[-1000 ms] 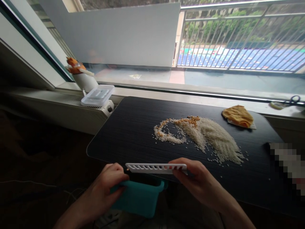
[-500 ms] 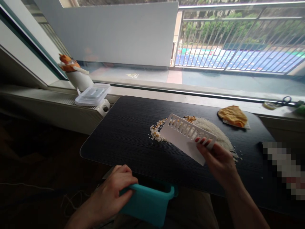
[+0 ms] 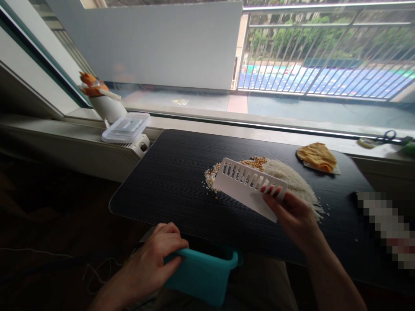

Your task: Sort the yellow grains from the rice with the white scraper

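Note:
In my right hand [image 3: 293, 211] is a flat white plastic piece with a row of slots [image 3: 248, 185], tilted over the grains on the dark table [image 3: 162, 172]. White rice [image 3: 292, 181] is heaped behind and to its right. Yellow corn-like kernels [image 3: 257, 163] lie along its far edge, and mixed rice and kernels [image 3: 211, 176] sit by its left end. My left hand [image 3: 158, 255] grips the rim of a turquoise plastic bin [image 3: 199, 274], which is just below the table's near edge. The bin's inside is mostly hidden.
A yellow cloth [image 3: 317, 157] lies at the table's far right. On the radiator at left sit a clear plastic box [image 3: 126, 127] and a white container [image 3: 108, 108] with an orange figure. Scissors [image 3: 389, 137] rest on the windowsill. A blurred-out item [image 3: 389, 229] lies at the right edge.
The slotted white piece in my right hand has shifted slightly left. More yellow kernels show behind it, and one lies in front of it. My left hand and the bin stay put.

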